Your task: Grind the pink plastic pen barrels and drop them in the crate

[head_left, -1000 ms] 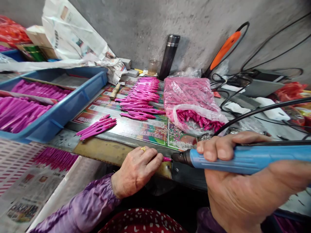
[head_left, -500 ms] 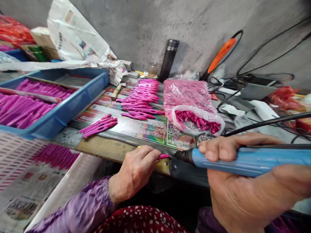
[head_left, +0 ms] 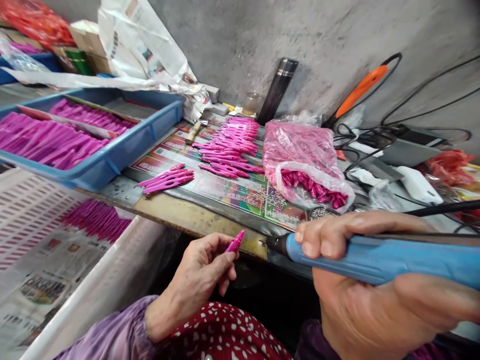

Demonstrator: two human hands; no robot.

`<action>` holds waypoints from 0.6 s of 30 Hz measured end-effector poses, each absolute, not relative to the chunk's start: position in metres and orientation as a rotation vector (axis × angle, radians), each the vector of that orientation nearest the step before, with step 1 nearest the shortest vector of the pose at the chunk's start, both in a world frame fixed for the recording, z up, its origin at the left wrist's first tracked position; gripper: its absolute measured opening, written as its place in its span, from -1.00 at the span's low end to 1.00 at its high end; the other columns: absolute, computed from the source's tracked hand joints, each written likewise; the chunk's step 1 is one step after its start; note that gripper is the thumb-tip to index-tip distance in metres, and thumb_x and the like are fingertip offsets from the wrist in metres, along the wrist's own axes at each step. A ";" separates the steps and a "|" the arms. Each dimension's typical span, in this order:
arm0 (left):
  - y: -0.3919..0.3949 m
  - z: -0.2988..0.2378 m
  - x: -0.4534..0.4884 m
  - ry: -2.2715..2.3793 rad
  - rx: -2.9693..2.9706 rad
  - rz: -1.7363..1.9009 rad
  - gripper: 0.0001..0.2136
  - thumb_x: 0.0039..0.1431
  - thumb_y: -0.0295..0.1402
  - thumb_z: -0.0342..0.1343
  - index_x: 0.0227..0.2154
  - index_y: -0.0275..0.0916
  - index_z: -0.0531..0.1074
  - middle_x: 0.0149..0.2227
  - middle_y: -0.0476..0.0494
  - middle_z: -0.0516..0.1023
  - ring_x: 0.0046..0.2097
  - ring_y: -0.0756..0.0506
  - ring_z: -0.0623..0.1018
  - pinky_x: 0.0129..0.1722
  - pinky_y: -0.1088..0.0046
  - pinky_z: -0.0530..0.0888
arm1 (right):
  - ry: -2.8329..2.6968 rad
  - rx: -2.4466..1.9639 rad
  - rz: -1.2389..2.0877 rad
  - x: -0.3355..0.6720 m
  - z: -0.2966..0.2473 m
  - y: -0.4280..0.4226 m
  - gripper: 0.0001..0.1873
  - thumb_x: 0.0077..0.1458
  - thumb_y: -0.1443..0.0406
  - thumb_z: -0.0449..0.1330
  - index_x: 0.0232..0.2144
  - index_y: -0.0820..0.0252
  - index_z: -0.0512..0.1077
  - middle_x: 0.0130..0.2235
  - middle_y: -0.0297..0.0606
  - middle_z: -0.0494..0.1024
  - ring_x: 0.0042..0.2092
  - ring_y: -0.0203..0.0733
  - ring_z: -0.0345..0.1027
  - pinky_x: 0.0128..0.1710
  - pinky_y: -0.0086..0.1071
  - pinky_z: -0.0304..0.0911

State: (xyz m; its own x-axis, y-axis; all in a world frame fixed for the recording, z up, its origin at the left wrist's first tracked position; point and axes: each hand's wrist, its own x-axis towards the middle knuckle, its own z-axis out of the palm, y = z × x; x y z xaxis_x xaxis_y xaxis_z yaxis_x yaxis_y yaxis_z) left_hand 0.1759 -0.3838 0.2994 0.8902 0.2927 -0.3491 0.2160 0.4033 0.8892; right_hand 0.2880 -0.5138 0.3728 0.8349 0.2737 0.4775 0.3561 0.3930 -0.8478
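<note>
My left hand (head_left: 198, 280) is closed in a pinch on a small glossy pink piece with a pointed tip (head_left: 236, 242), which points up and to the right; my fingers hide the rest of it. In my right hand (head_left: 356, 295) lies a blue electric screwdriver (head_left: 378, 255), wrapped by the fingers, its black nose aimed left. A gap separates that nose from the pink piece. On the bench ahead lie a small group of slender pink slotted pieces (head_left: 167, 178) and a longer row of the same pieces (head_left: 234, 145).
A blue tray (head_left: 88, 172) full of pink pieces stands left. Near the wall are a plastic bag of pink parts (head_left: 300, 150), a dark cylinder (head_left: 278, 90), a small hammer (head_left: 194, 132) and an orange-handled tool (head_left: 363, 90). Cables tangle at right. Below left sits a paper-lined crate (head_left: 123, 265).
My left hand has drawn back down and left, turning the pink piece tip upward, away from the screwdriver's nose. The view has shifted slightly; my right hand keeps its hold.
</note>
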 end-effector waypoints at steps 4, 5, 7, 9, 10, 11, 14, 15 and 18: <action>-0.389 0.299 0.172 0.551 1.060 0.050 -0.50 0.02 0.05 0.36 -0.25 -0.31 0.42 -0.57 0.03 0.47 -0.66 0.12 0.31 -0.64 0.62 0.16 | -0.624 -1.202 -0.051 0.286 0.371 -0.512 -0.44 0.09 -0.27 0.23 -0.35 0.09 0.44 -0.56 -0.49 0.41 -0.52 -0.31 0.30 -0.38 -0.28 0.33; -0.390 0.299 0.171 0.561 1.032 0.040 -0.49 0.00 0.05 0.37 -0.26 -0.30 0.42 -0.58 0.03 0.47 -0.66 0.13 0.31 -0.64 0.63 0.15 | -0.634 -1.208 -0.050 0.286 0.371 -0.511 -0.44 0.09 -0.27 0.23 -0.35 0.09 0.44 -0.56 -0.49 0.41 -0.52 -0.31 0.30 -0.39 -0.28 0.33; -0.393 0.299 0.172 0.577 0.963 0.013 -0.49 -0.05 0.04 0.40 -0.29 -0.30 0.41 -0.58 0.02 0.47 -0.66 0.13 0.32 -0.64 0.63 0.14 | -0.675 -1.208 -0.048 0.288 0.370 -0.510 -0.45 0.10 -0.26 0.24 -0.35 0.09 0.45 -0.57 -0.48 0.42 -0.53 -0.30 0.31 -0.40 -0.27 0.33; -0.395 0.299 0.174 0.595 0.880 -0.017 -0.50 -0.11 0.00 0.44 -0.32 -0.29 0.41 -0.59 0.02 0.48 -0.67 0.13 0.32 -0.65 0.63 0.15 | -0.728 -1.197 -0.043 0.289 0.368 -0.509 -0.47 0.11 -0.24 0.25 -0.35 0.09 0.47 -0.57 -0.47 0.44 -0.54 -0.28 0.32 -0.41 -0.26 0.33; -0.396 0.298 0.175 0.604 0.840 -0.030 -0.50 -0.15 -0.03 0.45 -0.34 -0.29 0.40 -0.60 0.01 0.47 -0.67 0.12 0.32 -0.65 0.62 0.16 | -0.749 -1.194 -0.038 0.290 0.367 -0.509 -0.48 0.11 -0.23 0.26 -0.35 0.08 0.48 -0.57 -0.46 0.45 -0.54 -0.27 0.33 -0.41 -0.25 0.34; -0.397 0.297 0.177 0.614 0.804 -0.039 -0.51 -0.18 -0.05 0.46 -0.36 -0.29 0.41 -0.61 0.01 0.47 -0.68 0.12 0.32 -0.65 0.62 0.17 | -0.757 -1.192 -0.038 0.291 0.366 -0.509 -0.48 0.11 -0.23 0.26 -0.34 0.07 0.49 -0.57 -0.46 0.45 -0.54 -0.26 0.33 -0.42 -0.24 0.34; -0.399 0.296 0.181 0.643 0.739 -0.039 -0.56 -0.24 -0.13 0.46 -0.41 -0.30 0.41 -0.63 -0.01 0.47 -0.69 0.11 0.32 -0.65 0.61 0.18 | -0.796 -1.194 -0.028 0.292 0.363 -0.510 -0.49 0.09 -0.23 0.28 -0.34 0.06 0.50 -0.56 -0.46 0.46 -0.56 -0.25 0.32 -0.45 -0.23 0.31; -0.399 0.297 0.182 0.652 0.733 -0.034 -0.58 -0.24 -0.15 0.46 -0.42 -0.30 0.42 -0.63 -0.01 0.47 -0.69 0.11 0.32 -0.65 0.61 0.17 | -0.801 -1.196 -0.032 0.292 0.363 -0.510 -0.49 0.08 -0.23 0.29 -0.34 0.05 0.50 -0.56 -0.46 0.46 -0.57 -0.25 0.31 -0.47 -0.23 0.30; -0.402 0.299 0.184 0.674 0.742 -0.020 -0.62 -0.22 -0.18 0.43 -0.44 -0.30 0.41 -0.63 -0.01 0.46 -0.69 0.11 0.33 -0.66 0.61 0.17 | -0.788 -1.201 -0.035 0.291 0.367 -0.508 -0.50 0.06 -0.23 0.31 -0.37 0.05 0.52 -0.57 -0.45 0.45 -0.58 -0.22 0.30 -0.51 -0.19 0.29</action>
State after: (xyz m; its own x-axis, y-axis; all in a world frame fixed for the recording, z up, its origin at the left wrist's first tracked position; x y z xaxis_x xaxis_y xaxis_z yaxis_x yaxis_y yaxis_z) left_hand 0.1843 -0.4016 0.2987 0.7909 0.2126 -0.5738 0.2470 0.7471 0.6172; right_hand 0.2909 -0.5081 0.3668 0.7390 0.3729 0.5611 0.4215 0.3937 -0.8169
